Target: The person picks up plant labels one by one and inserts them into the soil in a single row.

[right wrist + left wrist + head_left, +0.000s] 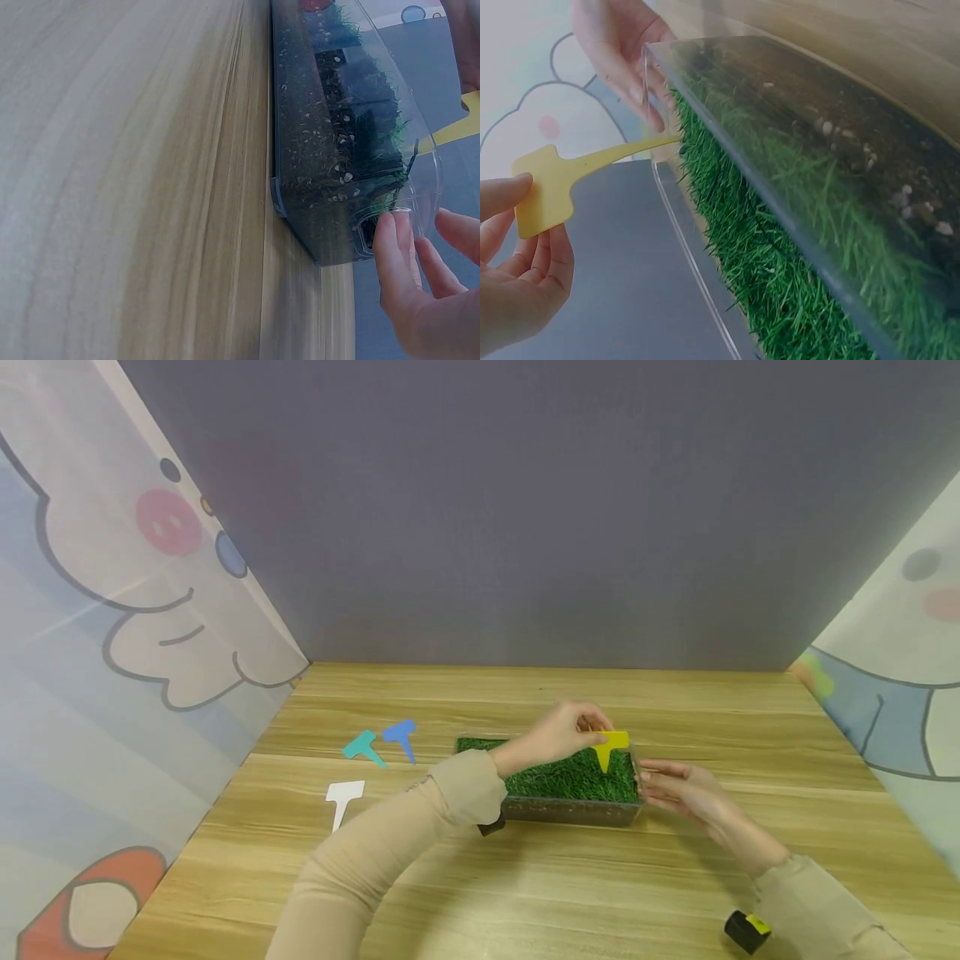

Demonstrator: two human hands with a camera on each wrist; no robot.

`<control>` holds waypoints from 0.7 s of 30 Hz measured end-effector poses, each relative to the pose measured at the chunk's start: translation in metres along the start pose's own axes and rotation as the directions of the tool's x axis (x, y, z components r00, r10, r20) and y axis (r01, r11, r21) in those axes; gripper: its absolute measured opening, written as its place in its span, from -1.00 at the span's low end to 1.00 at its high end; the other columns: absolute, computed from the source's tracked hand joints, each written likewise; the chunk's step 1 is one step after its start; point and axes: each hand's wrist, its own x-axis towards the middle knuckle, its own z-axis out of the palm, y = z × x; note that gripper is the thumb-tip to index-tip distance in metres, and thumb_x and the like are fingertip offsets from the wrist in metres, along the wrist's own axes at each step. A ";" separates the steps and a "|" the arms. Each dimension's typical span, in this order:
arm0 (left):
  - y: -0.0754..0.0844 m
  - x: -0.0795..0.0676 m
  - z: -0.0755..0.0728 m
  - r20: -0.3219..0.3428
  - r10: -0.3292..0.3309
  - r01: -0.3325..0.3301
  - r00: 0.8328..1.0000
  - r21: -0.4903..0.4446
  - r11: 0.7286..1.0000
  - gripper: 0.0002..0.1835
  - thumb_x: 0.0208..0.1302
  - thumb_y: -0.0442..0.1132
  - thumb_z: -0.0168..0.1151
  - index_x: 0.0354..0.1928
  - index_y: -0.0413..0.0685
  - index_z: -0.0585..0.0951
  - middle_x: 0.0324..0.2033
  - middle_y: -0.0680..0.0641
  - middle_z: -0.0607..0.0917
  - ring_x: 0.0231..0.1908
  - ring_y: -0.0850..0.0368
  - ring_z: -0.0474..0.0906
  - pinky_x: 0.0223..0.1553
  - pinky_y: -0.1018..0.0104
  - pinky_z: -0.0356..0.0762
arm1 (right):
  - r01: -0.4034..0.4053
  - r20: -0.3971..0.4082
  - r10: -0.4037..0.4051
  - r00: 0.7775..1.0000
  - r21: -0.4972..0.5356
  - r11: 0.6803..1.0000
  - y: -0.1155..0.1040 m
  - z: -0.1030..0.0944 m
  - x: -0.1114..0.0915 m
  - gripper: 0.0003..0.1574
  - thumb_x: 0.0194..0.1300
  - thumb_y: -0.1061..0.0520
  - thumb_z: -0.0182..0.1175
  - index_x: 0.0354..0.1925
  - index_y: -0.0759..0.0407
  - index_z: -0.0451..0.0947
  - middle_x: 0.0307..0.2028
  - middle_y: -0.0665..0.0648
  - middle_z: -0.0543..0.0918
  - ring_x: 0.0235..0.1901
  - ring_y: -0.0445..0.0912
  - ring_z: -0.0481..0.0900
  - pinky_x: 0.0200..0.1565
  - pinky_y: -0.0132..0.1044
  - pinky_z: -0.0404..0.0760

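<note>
My left hand (564,732) pinches a yellow T-shaped plant label (611,741) by its wide head. In the left wrist view the label's narrow stem reaches down to the green grass (750,240) near one end of a clear planter box (573,811). Dark soil with pale bits shows through the box's side wall. At the right end of the box, my right hand (686,789) rests its extended fingers (395,251) against the clear end wall.
Left of the box lie three more T-shaped labels: a teal one (362,747), a blue one (401,737) and a white one (344,796). Everything stands on a wooden table (570,893), with a grey panel (525,527) behind and cartoon-printed curtains at both sides.
</note>
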 end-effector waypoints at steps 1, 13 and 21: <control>0.000 0.000 0.001 0.004 0.001 -0.001 1.000 0.002 1.000 -0.85 0.15 -0.32 0.17 -0.22 -0.13 0.59 -0.43 0.06 0.58 -0.46 0.32 0.43 -0.46 0.59 0.42 | 0.001 0.001 -0.001 1.000 -0.001 1.000 0.000 0.000 0.000 -0.21 0.20 0.16 0.12 0.21 0.55 0.01 -0.14 0.15 0.58 -0.21 -0.12 0.58 -0.09 -0.29 0.51; -0.003 0.003 0.010 0.034 -0.022 0.022 0.999 -0.014 1.000 -0.84 0.16 -0.32 0.15 -0.20 -0.12 0.58 -0.47 0.07 0.54 -0.50 0.30 0.43 -0.50 0.55 0.41 | -0.001 0.007 0.001 1.000 -0.005 1.000 0.000 0.000 0.000 -0.21 0.22 0.15 0.11 0.21 0.55 -0.01 -0.12 0.16 0.58 -0.20 -0.13 0.58 -0.08 -0.27 0.51; -0.007 0.005 0.015 0.041 -0.019 0.019 0.999 0.004 1.000 -0.85 0.16 -0.31 0.16 -0.21 -0.11 0.60 -0.48 0.07 0.55 -0.51 0.30 0.43 -0.51 0.55 0.40 | -0.013 -0.007 0.014 1.000 0.030 0.999 0.000 0.000 0.000 -0.24 0.19 0.17 0.13 0.20 0.53 0.05 -0.16 0.11 0.61 -0.23 -0.13 0.59 -0.11 -0.29 0.52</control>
